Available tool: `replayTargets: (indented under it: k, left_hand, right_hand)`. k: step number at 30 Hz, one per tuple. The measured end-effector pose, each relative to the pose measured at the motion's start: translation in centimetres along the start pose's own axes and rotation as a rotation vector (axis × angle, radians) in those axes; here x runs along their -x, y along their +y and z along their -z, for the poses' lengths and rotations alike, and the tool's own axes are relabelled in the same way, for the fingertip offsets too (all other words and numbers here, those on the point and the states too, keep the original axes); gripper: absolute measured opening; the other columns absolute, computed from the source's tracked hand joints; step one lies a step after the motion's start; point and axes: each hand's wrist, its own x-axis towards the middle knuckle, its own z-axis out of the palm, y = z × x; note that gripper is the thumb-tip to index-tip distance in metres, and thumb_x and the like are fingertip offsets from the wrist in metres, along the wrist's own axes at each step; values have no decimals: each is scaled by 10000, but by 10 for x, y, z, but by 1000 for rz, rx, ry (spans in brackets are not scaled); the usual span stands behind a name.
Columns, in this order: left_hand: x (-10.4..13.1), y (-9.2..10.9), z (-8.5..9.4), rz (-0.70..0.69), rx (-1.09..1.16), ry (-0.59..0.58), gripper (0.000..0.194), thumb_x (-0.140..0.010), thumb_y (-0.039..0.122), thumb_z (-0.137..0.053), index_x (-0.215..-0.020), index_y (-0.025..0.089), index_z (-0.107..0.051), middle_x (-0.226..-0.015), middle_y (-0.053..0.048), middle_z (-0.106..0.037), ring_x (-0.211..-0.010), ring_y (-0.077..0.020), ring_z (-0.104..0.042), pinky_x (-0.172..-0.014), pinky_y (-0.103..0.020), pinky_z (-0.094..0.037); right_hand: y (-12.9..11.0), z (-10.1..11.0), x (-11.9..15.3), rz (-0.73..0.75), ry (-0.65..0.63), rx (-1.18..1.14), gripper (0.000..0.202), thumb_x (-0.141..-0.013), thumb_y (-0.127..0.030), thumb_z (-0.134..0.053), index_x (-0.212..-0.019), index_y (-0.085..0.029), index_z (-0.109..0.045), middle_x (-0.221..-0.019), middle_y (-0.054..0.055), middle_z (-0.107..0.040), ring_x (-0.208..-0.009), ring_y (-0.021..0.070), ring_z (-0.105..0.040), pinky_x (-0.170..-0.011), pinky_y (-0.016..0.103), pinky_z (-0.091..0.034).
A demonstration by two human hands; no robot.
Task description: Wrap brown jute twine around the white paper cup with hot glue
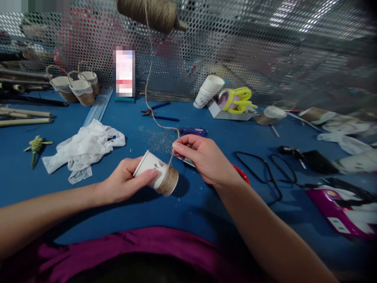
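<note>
A white paper cup (151, 169) lies tilted in my left hand (123, 179), its open rim toward the left, thumb on its side. Brown twine is wound around the lower part of the cup, at the right end. My right hand (200, 155) pinches the loose twine (151, 70) just above the wound part. From there the strand runs up to a large spool (150, 13) at the top of the view.
White lace (88, 147) lies left; twine-covered cups with handles (82, 92) stand behind it. Pliers (161, 112), a glue gun (193, 131), stacked cups (209, 90) and a grey box (229, 113) are farther back. Black cable (265, 169) and a purple power strip (332, 208) lie right.
</note>
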Motion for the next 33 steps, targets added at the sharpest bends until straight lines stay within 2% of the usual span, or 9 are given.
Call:
replayTargets:
  k: [11,27,33]
  left_hand:
    - [0,4,1,-129,-67,28,218,-801,206,-479,-621,120,-567,-638,-17,-542,-516,-69,-420,-453,-171,-364]
    - [0,4,2,-234,-80,67,215,-781,132,-488,-569,136,-530,-606,11,-512,-508,-63,-414,-470,-183,-350]
    - [0,2,2,-177,-51,65,225,-785,166,-493,-566,130,-531,-584,11,-475,-507,-66,-395,-461,-180,-345]
  right_hand:
    - [2,-4,0,-34,-49,52,141,-709,-297,-606,-705,-160,-574,-653,-7,-573,-588,92,-476,-577,249,-373]
    - [2,-12,3,-101,-96,84,114,-710,-274,-595,-695,-162,-582,-635,-12,-553,-578,97,-467,-581,261,-364]
    - [8,-15,2,-163,-143,18,134,-694,-298,-607,-701,-167,-578,-657,-8,-556,-585,101,-482,-600,269,-385]
